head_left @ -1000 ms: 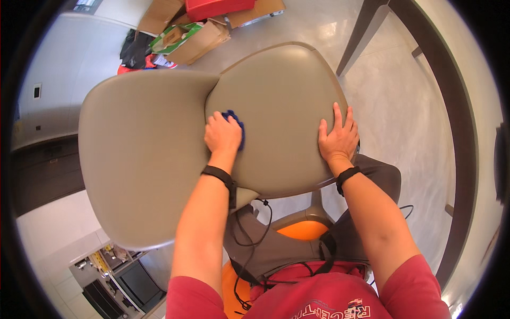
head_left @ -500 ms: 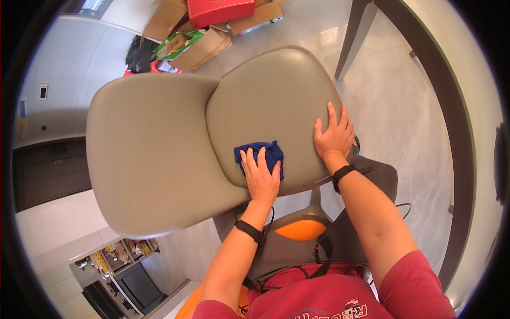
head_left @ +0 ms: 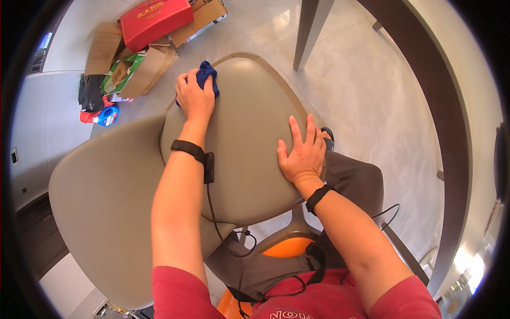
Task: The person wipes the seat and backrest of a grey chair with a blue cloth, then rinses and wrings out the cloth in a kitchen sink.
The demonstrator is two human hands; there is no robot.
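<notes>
Behind chair, cardboard boxes surround red box.

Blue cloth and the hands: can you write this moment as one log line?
left hand: presses blue cloth at far edge of grey chair seat | right hand: flat on seat, fingers spread

Left hand, blue cloth, chair seat

Single head-worn fisheye view, straight down and close over the grey chair, forearms from the lower edge.
</notes>
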